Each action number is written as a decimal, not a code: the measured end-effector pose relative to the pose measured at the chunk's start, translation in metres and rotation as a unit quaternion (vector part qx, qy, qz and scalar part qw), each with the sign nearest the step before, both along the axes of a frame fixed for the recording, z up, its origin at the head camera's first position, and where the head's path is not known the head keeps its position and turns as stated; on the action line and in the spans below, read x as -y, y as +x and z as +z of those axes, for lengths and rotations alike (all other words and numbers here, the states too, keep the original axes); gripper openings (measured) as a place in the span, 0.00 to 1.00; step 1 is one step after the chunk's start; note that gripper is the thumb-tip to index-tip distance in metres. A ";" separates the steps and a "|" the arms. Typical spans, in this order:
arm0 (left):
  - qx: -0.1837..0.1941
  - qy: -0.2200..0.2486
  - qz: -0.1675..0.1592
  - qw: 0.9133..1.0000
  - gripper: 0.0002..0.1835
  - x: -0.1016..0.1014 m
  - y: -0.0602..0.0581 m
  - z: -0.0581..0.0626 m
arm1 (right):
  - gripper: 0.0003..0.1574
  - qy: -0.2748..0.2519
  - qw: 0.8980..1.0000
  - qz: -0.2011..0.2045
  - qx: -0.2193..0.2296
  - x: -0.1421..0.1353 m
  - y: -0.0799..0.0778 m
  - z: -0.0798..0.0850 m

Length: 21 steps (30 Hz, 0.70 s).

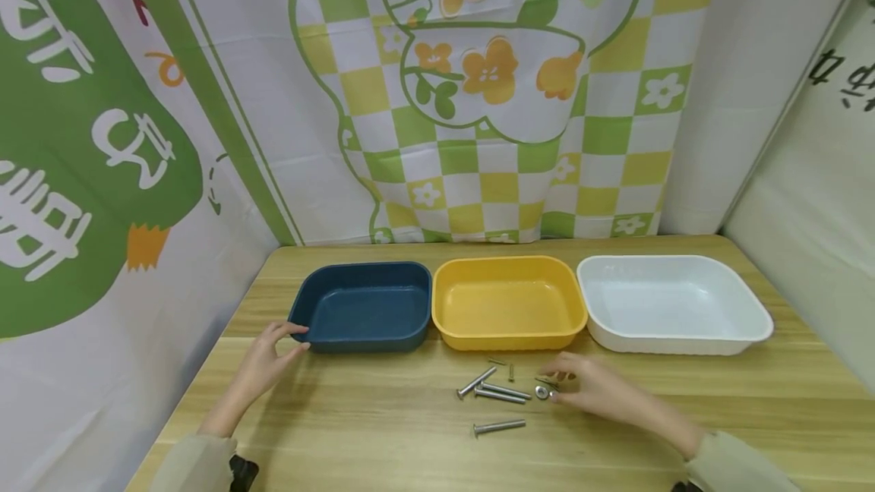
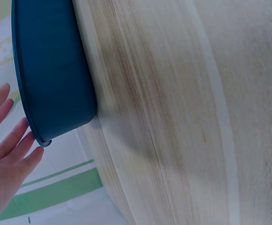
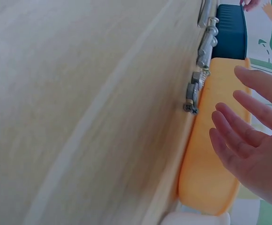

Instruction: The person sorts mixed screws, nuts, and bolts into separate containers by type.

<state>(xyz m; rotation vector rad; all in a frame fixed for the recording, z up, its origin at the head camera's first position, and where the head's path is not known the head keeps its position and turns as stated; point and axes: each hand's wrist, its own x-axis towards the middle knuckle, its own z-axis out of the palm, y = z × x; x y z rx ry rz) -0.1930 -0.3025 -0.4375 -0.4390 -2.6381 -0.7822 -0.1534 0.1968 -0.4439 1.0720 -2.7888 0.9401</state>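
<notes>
My left hand [image 1: 263,365] is at the near left corner of the dark blue tray [image 1: 362,317]. In the left wrist view its fingers [image 2: 15,140] are extended and spread, with the tips right at the tray's rim. Over the table, my right hand [image 1: 595,386] hovers beside a round metal nut [image 1: 541,392] and small pieces partly hidden under its fingers. The right wrist view shows those fingers [image 3: 239,124] loosely bent, with nothing between them. Left of that hand lie several long metal bolts [image 1: 499,427] and two small screws [image 1: 511,373].
A yellow tray [image 1: 509,342] stands in the middle of the row, between the blue one and a white tray [image 1: 677,344]. All rest on a wooden table [image 1: 383,439]. Patterned cloth [image 1: 478,173] hangs behind, and printed cloth also flanks the sides.
</notes>
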 end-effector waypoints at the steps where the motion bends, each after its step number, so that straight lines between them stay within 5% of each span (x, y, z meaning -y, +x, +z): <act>1: 0.003 0.001 0.000 1.000 0.13 0.000 0.000 0.000 | 0.20 0.002 1.000 -0.001 0.015 0.001 -0.001 -0.001; 5: 0.025 0.001 0.005 1.000 0.12 0.000 -0.001 0.001 | 0.20 0.010 0.998 -0.004 0.057 0.004 -0.003 -0.005; 21: 0.045 -0.001 0.017 0.999 0.07 0.003 -0.007 -0.003 | 0.13 -0.021 0.997 0.022 0.069 0.010 -0.012 -0.013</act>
